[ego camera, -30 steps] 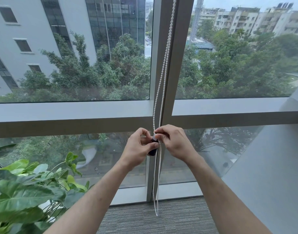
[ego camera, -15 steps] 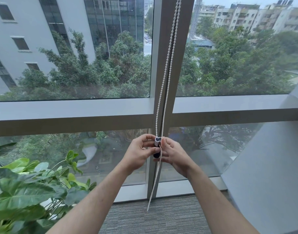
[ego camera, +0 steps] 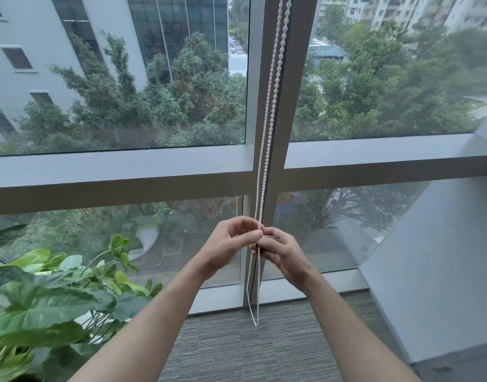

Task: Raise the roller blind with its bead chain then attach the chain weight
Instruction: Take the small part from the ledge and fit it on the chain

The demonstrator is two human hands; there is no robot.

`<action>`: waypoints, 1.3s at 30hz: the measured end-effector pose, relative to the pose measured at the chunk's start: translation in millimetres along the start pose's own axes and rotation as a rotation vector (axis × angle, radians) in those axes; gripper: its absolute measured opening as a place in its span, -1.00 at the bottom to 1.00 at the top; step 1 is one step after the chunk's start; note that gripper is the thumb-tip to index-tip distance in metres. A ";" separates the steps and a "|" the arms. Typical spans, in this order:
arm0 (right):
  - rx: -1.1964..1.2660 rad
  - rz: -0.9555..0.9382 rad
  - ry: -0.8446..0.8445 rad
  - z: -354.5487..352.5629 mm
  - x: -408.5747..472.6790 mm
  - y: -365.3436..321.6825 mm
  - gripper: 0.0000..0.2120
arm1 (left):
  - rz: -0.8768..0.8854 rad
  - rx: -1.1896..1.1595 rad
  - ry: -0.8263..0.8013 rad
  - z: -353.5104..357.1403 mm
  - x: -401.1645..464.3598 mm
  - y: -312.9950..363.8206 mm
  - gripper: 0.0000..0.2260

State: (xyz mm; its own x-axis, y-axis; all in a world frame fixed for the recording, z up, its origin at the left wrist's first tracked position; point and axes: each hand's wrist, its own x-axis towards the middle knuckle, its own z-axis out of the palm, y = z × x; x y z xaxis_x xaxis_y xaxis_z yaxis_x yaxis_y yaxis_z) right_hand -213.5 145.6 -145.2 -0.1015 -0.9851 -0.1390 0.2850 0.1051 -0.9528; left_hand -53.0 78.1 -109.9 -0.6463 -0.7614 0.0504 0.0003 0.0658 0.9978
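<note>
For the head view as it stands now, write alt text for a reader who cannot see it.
Two bare hands meet at a white bead chain hanging down a window frame: the left hand pinches it, the right hand holds something small and dark. The chain's loop dangles above grey carpet; a leafy plant stands left.

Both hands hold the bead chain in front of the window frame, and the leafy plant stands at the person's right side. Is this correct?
Not quite. In the head view the plant stands at the person's left side, not the right. The rest holds: both hands, left and right, hold the bead chain in front of the window frame.
</note>
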 end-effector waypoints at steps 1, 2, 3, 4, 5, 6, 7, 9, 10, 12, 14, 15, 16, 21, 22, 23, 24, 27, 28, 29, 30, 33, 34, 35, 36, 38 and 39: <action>-0.029 -0.002 0.006 0.9 -1.8 6.1 -0.61 | 0.018 0.036 0.036 0.6 -0.1 -0.7 -0.92; -0.056 -0.002 0.013 1.1 -3.4 11.6 -0.63 | 0.043 0.081 0.077 1.5 0.5 -1.5 -0.94; -0.078 0.003 0.022 1.0 -5.0 17.3 -0.64 | 0.065 0.116 0.109 2.5 1.2 -2.3 -0.95; -0.096 0.012 0.033 1.3 -6.9 24.3 -0.65 | 0.078 0.136 0.129 3.0 0.7 -3.2 -0.96; -0.113 0.019 0.045 1.3 -8.6 31.2 -0.65 | 0.086 0.148 0.141 3.2 -0.2 -4.1 -0.96; -0.129 0.024 0.058 1.3 -10.7 38.4 -0.63 | 0.089 0.162 0.150 3.1 -1.3 -6.1 -0.96; -0.144 0.030 0.075 1.2 -12.7 45.3 -0.62 | 0.090 0.182 0.158 2.8 -2.9 -9.0 -0.95; -0.165 0.046 0.103 1.1 -16.1 58.6 -0.63 | 0.091 0.228 0.168 1.9 -6.5 -16.5 -0.94; -0.169 0.051 0.112 0.7 -17.6 65.7 -0.63 | 0.086 0.244 0.170 1.6 -8.1 -21.5 -0.94; -0.169 0.066 0.131 -1.1 -20.0 79.5 -0.66 | 0.067 0.260 0.171 1.6 -11.1 -32.0 -0.93; -0.190 0.097 0.149 -4.0 -22.2 93.2 -0.70 | 0.045 0.270 0.170 2.3 -14.6 -42.6 -0.93; -0.207 0.113 0.156 -5.7 -23.1 100.0 -0.73 | 0.037 0.275 0.168 2.8 -16.2 -47.5 -0.94; -0.228 0.128 0.161 -7.4 -23.8 107.1 -0.74 | 0.032 0.277 0.167 3.5 -17.6 -52.1 -0.94; -0.350 0.175 0.189 -20.1 -26.7 147.7 -0.78 | 0.003 0.273 0.177 7.5 -20.0 -78.4 -0.93; -0.385 0.185 0.191 -23.8 -27.2 157.3 -0.78 | -0.004 0.271 0.175 8.8 -20.0 -85.9 -0.94; -0.418 0.199 0.191 -27.3 -28.0 165.9 -0.77 | -0.011 0.271 0.170 9.7 -20.5 -92.8 -0.94; -0.441 0.214 0.191 -30.5 -29.1 174.2 -0.76 | -0.018 0.277 0.165 10.6 -21.2 -99.7 -0.94; -0.472 0.249 0.193 -41.9 -32.3 206.8 -0.73 | -0.021 0.310 0.162 13.4 -21.7 -128.0 -0.94; -0.486 0.258 0.196 -45.9 -33.2 217.6 -0.73 | -0.019 0.316 0.171 14.5 -21.4 -137.9 -0.94; -0.501 0.263 0.196 -49.7 -34.1 228.1 -0.72 | -0.019 0.320 0.176 15.8 -21.1 -147.6 -0.93; -0.517 0.267 0.195 -53.3 -34.4 238.6 -0.71 | -0.018 0.320 0.179 17.8 -21.2 -157.1 -0.92; -0.561 0.266 0.223 -64.2 -33.6 267.6 -0.73 | -0.002 0.328 0.171 24.6 -22.0 -183.1 -0.83; -0.569 0.262 0.235 -68.0 -33.2 276.3 -0.75 | 0.001 0.332 0.166 27.2 -22.0 -191.3 -0.81; -0.572 0.258 0.243 -72.0 -32.8 284.9 -0.78 | 0.002 0.333 0.164 29.6 -21.6 -199.9 -0.81; -0.572 0.256 0.247 -76.0 -32.4 293.8 -0.79 | 0.003 0.331 0.165 31.5 -20.9 -209.2 -0.81; -0.588 0.259 0.257 -84.1 -30.4 311.5 -0.78 | 0.010 0.327 0.166 34.5 -17.7 -227.2 -0.81; -0.604 0.262 0.265 -88.0 -29.0 320.6 -0.77 | 0.011 0.325 0.164 36.0 -15.9 -236.8 -0.81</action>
State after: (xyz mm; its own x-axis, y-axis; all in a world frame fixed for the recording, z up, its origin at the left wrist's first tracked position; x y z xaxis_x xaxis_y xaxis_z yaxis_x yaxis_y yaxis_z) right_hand -203.1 219.9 -470.4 -0.3520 -0.8587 -0.3724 -0.2390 0.4671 -0.8513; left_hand -70.3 97.8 -348.5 -0.5163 -0.8512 0.0940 -0.2531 0.2566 0.9328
